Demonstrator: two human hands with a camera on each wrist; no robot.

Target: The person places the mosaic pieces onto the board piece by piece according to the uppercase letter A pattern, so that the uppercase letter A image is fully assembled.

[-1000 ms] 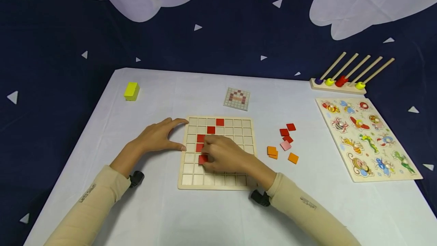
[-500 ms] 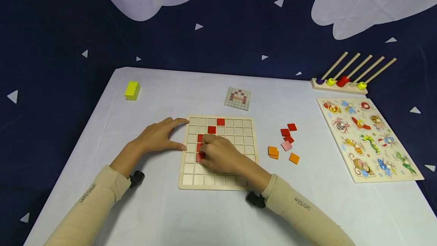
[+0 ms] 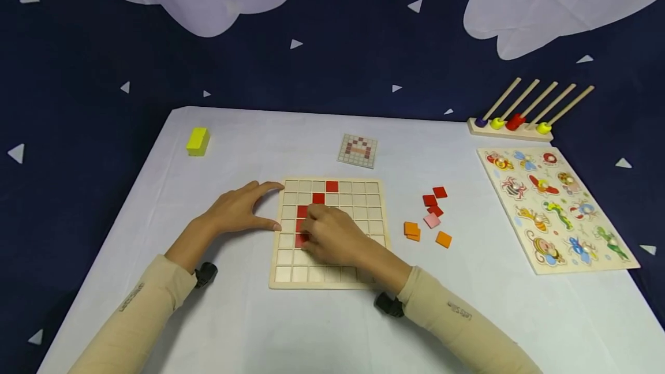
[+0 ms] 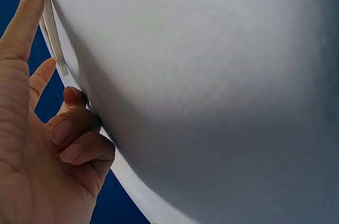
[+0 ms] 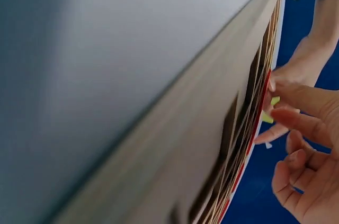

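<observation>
Shifted red tile (image 3: 300,240), "Let's Slim" sleeve (image 3: 457,323)

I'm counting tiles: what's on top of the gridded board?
Five red tiles show on the gridded board, some partly covered. The right hand hides several cells, so whatever lies beneath it cannot be seen.

tiles (image 3: 429,201): red, orange, pink | board (image 3: 360,212): pale wood, gridded | block (image 3: 198,142): yellow | backdrop (image 3: 353,62): navy, white triangles
</observation>
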